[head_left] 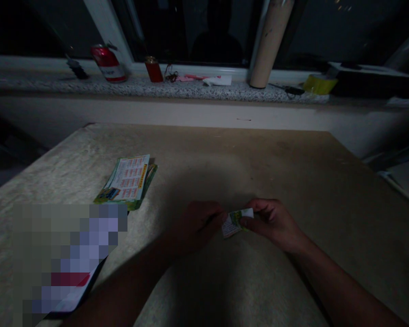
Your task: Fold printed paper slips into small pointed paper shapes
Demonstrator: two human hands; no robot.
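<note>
A small folded paper card (236, 221), white with green print, is held low over the beige table (259, 163). My left hand (199, 225) pinches its left edge with curled fingers. My right hand (274, 222) grips its right side between thumb and fingers. Both hands sit close together near the table's front middle. A stack of similar printed leaflets (127, 181) lies to the left, apart from my hands.
A blurred-out flat object (68, 259) lies at the front left of the table. On the stone window sill behind stand a red can (107, 63), a red lighter (153, 69), a cardboard tube (269, 45) and a yellow tape roll (318, 84).
</note>
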